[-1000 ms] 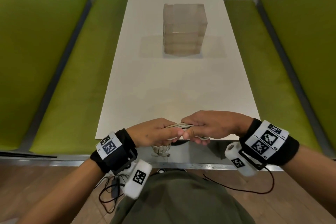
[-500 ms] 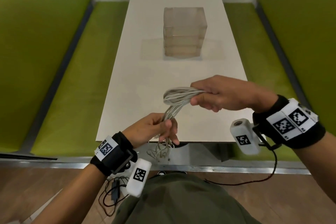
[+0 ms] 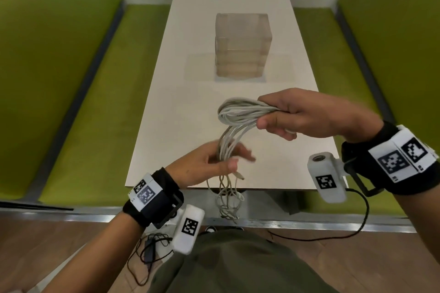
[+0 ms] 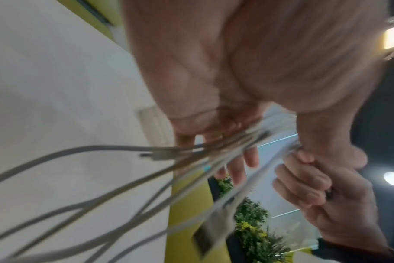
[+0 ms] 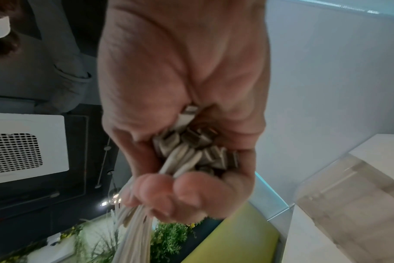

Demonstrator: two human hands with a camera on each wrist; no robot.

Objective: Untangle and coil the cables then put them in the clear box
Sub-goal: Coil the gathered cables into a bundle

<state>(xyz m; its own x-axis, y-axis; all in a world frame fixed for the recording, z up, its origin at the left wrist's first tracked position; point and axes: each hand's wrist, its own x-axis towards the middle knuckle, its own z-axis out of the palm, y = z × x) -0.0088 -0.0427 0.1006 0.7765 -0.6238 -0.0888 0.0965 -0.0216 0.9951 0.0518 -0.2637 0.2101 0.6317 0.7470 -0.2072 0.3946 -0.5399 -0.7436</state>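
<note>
From the head view, the right hand [image 3: 309, 114] grasps a looped bunch of white cables [image 3: 240, 113] above the near end of the table [image 3: 166, 102]. The strands run down through the left hand [image 3: 209, 164], whose fingers are loosely curled round them, and the loose ends hang past the table edge. The clear box [image 3: 242, 45] stands farther along the table, well apart from both hands.

The left wrist view is blurred: cables [image 4: 146, 160] pass across the left hand [image 4: 225, 80], and the right hand [image 4: 322, 195] is clenched on them.

In the right wrist view, the right hand [image 5: 182, 89] is closed on the cables [image 5: 182, 160], with several plug ends in the palm; the box [image 5: 353, 204] is at the right.
</note>
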